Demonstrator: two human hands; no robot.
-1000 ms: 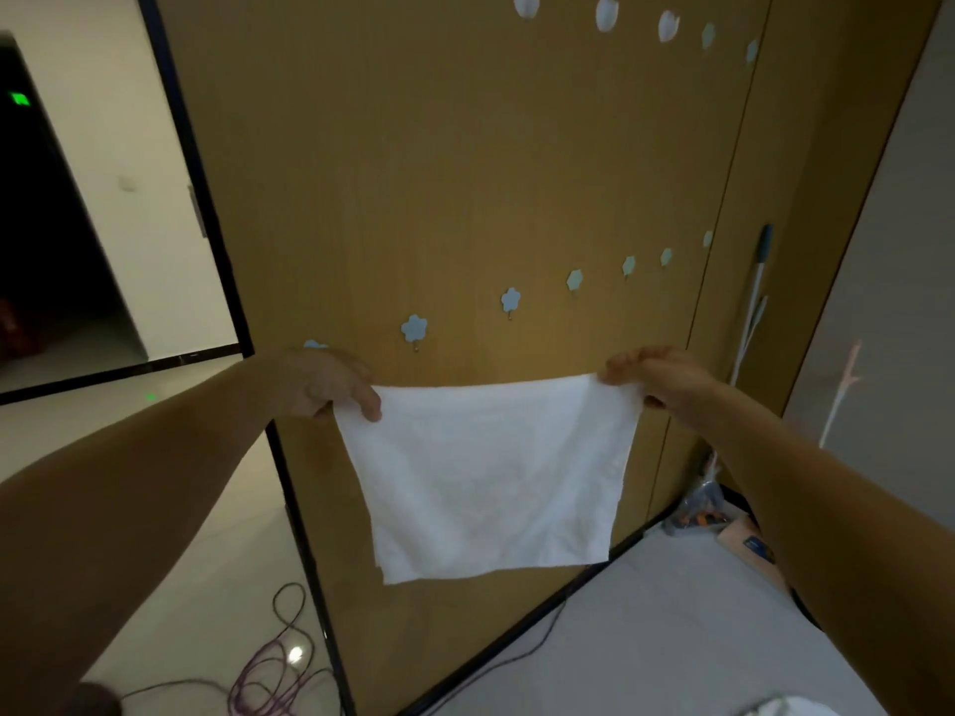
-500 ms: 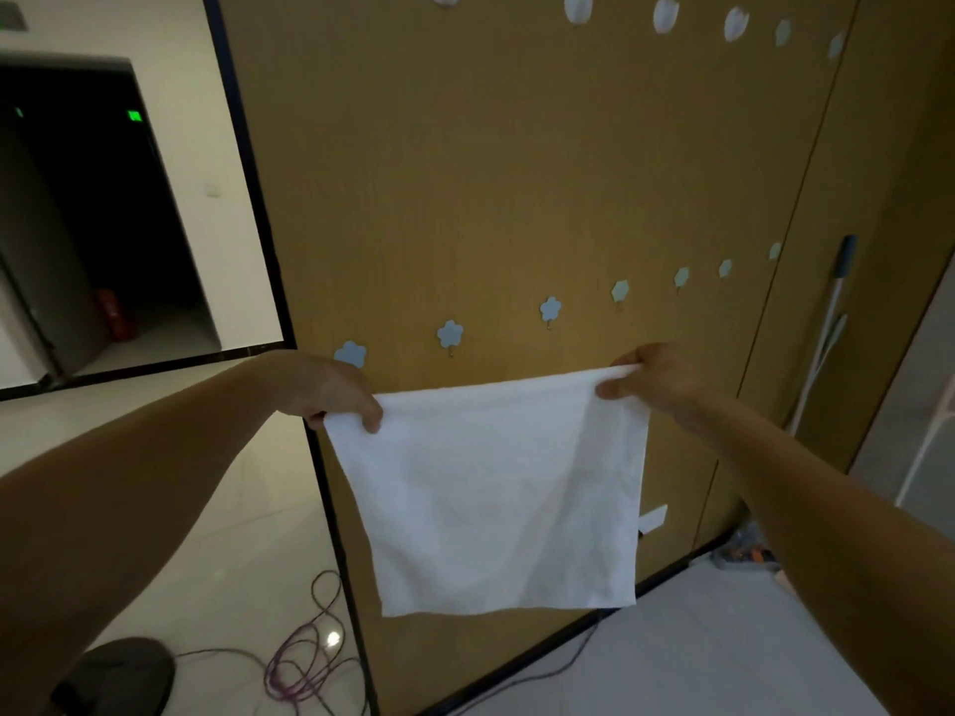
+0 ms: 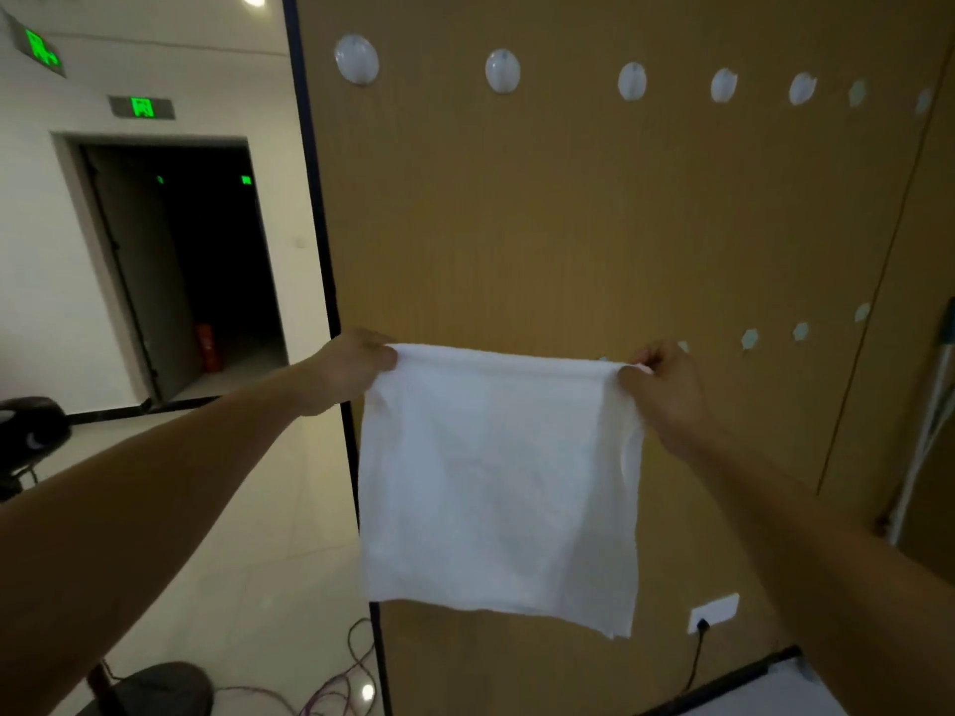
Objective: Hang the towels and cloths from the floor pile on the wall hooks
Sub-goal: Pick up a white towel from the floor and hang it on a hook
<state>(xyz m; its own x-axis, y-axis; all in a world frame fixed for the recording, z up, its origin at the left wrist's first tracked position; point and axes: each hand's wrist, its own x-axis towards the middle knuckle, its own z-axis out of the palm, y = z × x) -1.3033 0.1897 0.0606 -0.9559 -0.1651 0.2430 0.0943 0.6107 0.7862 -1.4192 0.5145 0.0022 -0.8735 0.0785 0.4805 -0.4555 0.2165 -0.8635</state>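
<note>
A white cloth (image 3: 498,488) hangs spread flat in front of the wooden wall panel (image 3: 568,224). My left hand (image 3: 347,368) pinches its top left corner and my right hand (image 3: 666,387) pinches its top right corner. The cloth's top edge lies level with a lower row of pale flower-shaped hooks (image 3: 749,338), and the cloth hides several of them. An upper row of round white hooks (image 3: 502,70) runs well above both hands. The floor pile is out of view.
A dark doorway (image 3: 196,261) opens at the left beyond the panel's black edge. Cables (image 3: 336,689) and a round black base (image 3: 150,689) lie on the tiled floor below. A wall socket (image 3: 713,612) with a plugged cord sits low right. A mop handle (image 3: 925,421) leans at the far right.
Both hands have lifted the cloth higher against the panel, so its top edge now covers the lower hooks. The view has tilted up, showing the upper round hooks.
</note>
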